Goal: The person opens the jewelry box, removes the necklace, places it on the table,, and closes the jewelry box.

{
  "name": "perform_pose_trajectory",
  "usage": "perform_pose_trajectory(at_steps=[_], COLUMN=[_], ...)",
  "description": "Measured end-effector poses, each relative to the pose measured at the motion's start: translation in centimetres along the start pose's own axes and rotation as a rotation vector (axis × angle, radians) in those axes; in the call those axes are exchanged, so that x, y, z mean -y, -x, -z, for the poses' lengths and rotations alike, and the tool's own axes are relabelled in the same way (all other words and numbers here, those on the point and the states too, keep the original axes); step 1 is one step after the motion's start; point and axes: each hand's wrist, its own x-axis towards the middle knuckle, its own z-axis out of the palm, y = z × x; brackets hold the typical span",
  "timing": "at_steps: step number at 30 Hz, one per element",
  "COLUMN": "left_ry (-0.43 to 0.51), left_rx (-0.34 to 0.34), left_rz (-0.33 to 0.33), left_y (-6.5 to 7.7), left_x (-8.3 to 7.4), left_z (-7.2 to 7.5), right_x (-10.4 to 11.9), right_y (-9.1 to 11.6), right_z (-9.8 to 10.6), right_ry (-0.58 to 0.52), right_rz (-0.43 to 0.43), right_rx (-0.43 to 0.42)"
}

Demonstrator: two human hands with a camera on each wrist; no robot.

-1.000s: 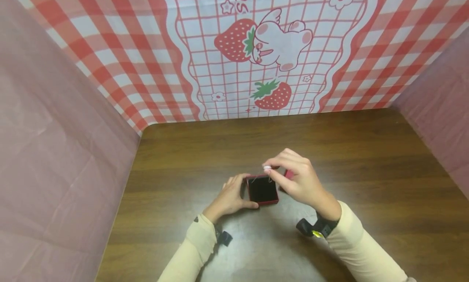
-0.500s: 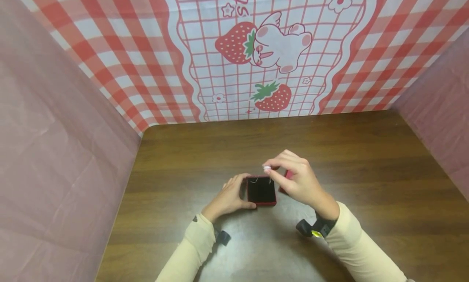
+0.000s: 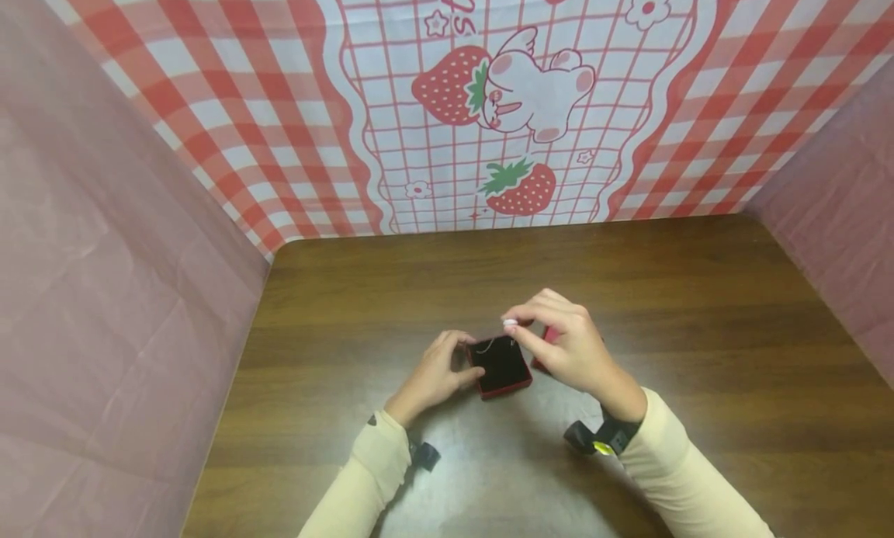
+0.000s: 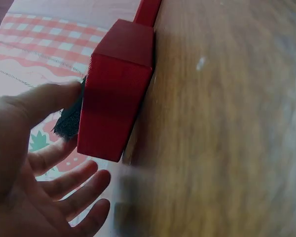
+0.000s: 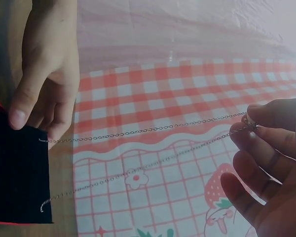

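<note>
A small red jewelry box [image 3: 506, 390] stands on the table, its black insert [image 3: 500, 365] partly raised beyond the box wall in the left wrist view. My left hand [image 3: 434, 375] pinches the insert at its left edge with thumb and index finger; the other fingers spread loosely. My right hand [image 3: 569, 344] holds the end of a fine necklace [image 5: 153, 129] above the box between thumb and index finger. Two strands of its chain run down from these fingertips to the black insert. What the chain does behind the insert is hidden.
A second red piece [image 3: 547, 350], like a lid, lies right of the box, partly hidden by the right hand. The wooden table [image 3: 349, 289] ends at a checked strawberry-print cloth [image 3: 517, 95] behind. Pink cloth [image 3: 105, 289] hangs at both sides.
My left thumb has shifted from the box's front corner up onto the black insert. The box has turned slightly and come a little nearer. The right hand stays almost still, holding the necklace.
</note>
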Motion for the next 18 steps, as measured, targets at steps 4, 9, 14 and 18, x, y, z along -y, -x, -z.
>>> perform_pose_trajectory(at_steps=[4, 9, 14, 18], left_ry=[-0.019, -0.021, -0.056, -0.077], left_rx=[-0.048, -0.081, -0.099, -0.106], left_rz=[-0.018, -0.029, -0.055, -0.068], left_y=[-0.1, -0.1, 0.0, 0.1], left_x=[-0.1, -0.2, -0.3, -0.4], left_z=[-0.2, -0.2, -0.2, -0.2], right_x=[0.0, -0.2, -0.8, -1.6], right_y=[0.1, 0.3, 0.5, 0.9], right_z=[0.0, -0.1, -0.5, -0.9], right_ry=[0.009, 0.011, 0.023, 0.038], right_rz=[-0.020, -0.024, -0.041, -0.080], right_rx=[0.014, 0.017, 0.030, 0.061])
